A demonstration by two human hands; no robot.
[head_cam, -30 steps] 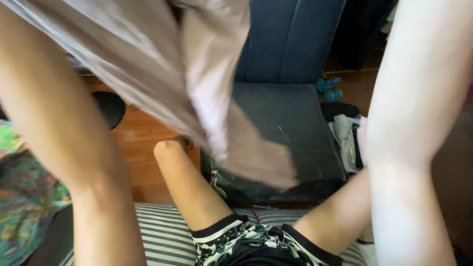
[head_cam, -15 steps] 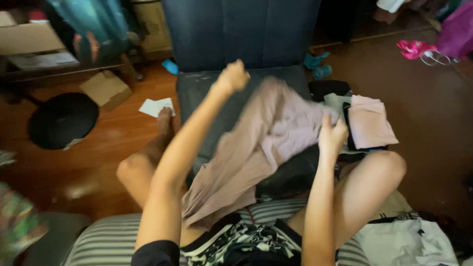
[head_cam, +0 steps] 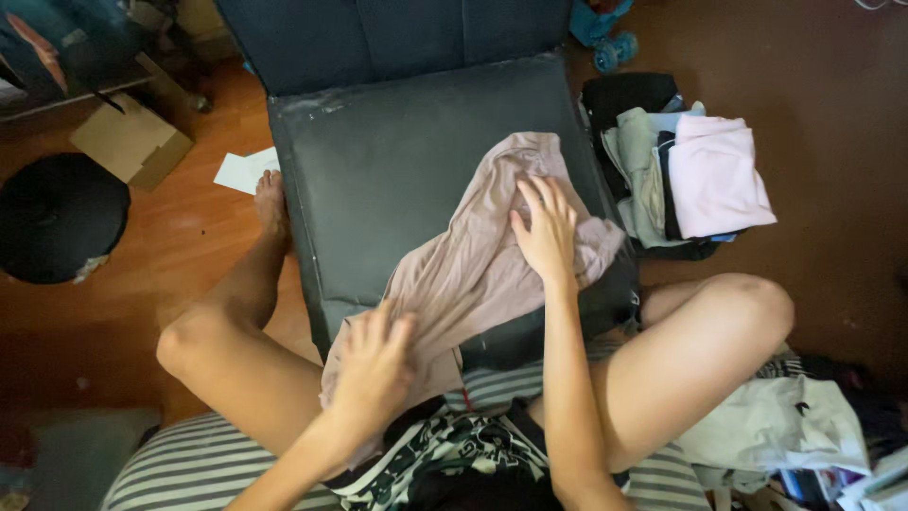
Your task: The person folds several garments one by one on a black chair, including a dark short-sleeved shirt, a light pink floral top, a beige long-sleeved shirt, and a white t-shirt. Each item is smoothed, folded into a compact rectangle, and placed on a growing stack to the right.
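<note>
A pale pinkish-beige garment point(head_cam: 473, 270) lies crumpled across the dark seat cushion point(head_cam: 378, 161) in front of me, its lower end hanging over the cushion's near edge toward my lap. My right hand point(head_cam: 544, 227) rests flat on the garment's upper right part, fingers spread. My left hand point(head_cam: 374, 364) presses on the garment's lower end near my left knee, fingers apart. Neither hand grips the cloth.
A pile of folded clothes point(head_cam: 681, 175), pink on top, lies right of the cushion. More clothing point(head_cam: 785, 431) sits at lower right. On the wooden floor to the left are a black round object point(head_cam: 57, 218), a cardboard box point(head_cam: 132, 142) and a white paper point(head_cam: 244, 170).
The garment was held up in the air by both hands, then brought down. It now lies on the cushion with both hands flat on it.
</note>
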